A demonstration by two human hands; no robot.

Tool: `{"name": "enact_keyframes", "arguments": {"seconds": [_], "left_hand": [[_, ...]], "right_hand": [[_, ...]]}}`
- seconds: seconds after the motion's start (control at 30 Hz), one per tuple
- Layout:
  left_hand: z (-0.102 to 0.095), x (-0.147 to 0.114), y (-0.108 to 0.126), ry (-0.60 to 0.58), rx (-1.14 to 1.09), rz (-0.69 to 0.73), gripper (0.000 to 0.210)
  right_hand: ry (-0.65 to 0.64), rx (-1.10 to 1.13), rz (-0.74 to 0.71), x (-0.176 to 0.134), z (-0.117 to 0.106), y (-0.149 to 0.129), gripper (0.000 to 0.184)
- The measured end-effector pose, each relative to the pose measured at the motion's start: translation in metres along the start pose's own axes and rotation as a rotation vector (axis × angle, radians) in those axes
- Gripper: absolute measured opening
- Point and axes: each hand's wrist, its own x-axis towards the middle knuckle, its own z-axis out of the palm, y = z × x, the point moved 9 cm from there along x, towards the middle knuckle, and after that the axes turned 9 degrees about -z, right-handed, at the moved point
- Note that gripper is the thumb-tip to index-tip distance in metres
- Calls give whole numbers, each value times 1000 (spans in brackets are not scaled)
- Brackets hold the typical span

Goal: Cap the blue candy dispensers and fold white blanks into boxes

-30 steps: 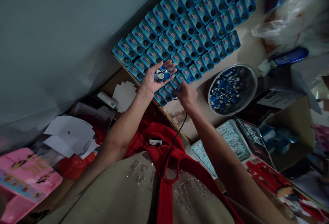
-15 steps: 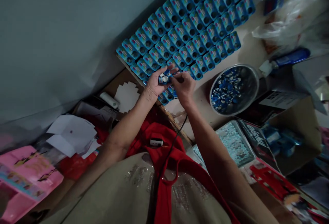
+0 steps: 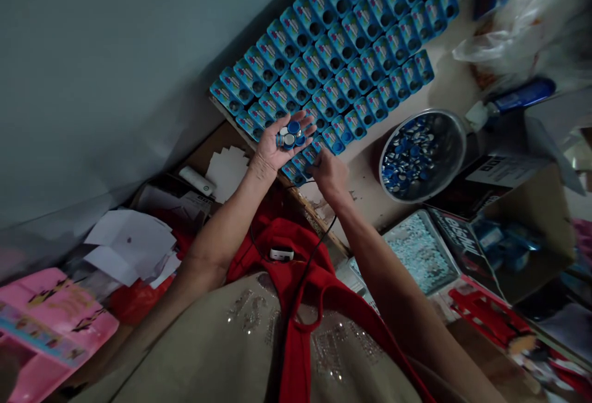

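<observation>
Blue plastic packs (image 3: 340, 42) lie in slanting rows on the table (image 3: 365, 172), most showing a dark round recess at one end. The work in hand looks like setting small round discs (image 3: 290, 139) into those recesses, one pack at a time; near the right hand (image 3: 331, 174), a couple of packs show a blue round where the others look dark. Several discs sit loose in the palm of the left hand (image 3: 272, 149), which is turned up just over the near packs, its fingers spread and slightly cupped beneath them rather than gripping. More discs fill part of a metal bowl (image 3: 449, 153) to the right.

The right hand points down at the nearest row, knuckles uppermost, fingers curled together; whether they pinch a disc cannot be told, since the hand hides their tips. Both forearms reach forward and converge, bringing the hands close together but apart. The next move probably calls for seating a disc squarely in its recess, with the left palm kept level so nothing rolls off.
</observation>
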Motion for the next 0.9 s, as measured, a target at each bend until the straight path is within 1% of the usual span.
{"name": "enact_keyframes", "arguments": {"seconds": [0.07,0.17,0.23,0.33,0.37,0.4,0.47,0.53,0.6,0.63,0.73,0.83,0.9], "left_hand": [[-2,0,-3,19,4,-1,33],[-3,-4,-5,19,-1,2,34],[-2,-6,-7,2,10,-8,34],[-3,-4,-11,10,49,-24,30],[-4,-2,-12,19,59,-23,28],[-5,-1,-13,29,63,-19,28],[-6,2,-15,47,63,-15,28],[-7,3,-14,62,57,-15,31],[-8,-1,-10,75,46,-6,32],[-8,-3,-6,78,39,1,33],[-7,-10,4,68,29,13,33],[-7,-14,11,53,37,13,35],[-9,-14,15,55,37,16,35]], "right_hand": [[-8,-2,9,2,-4,0,21],[4,22,-31,-3,-10,-4,16],[92,100,-72,-7,-19,-11,12],[300,253,-162,-8,-36,-27,17],[344,297,-190,-5,-38,-31,16],[368,339,-206,-2,-39,-35,13],[379,424,-189,4,-35,-33,9],[349,493,-155,5,-28,-24,9],[267,506,-149,-1,-17,-16,8],[208,476,-156,-7,-11,-13,8],[60,273,-178,-25,7,-14,11],[-8,57,-169,-35,18,-24,19],[-36,-25,-141,-33,22,-30,22]]}}
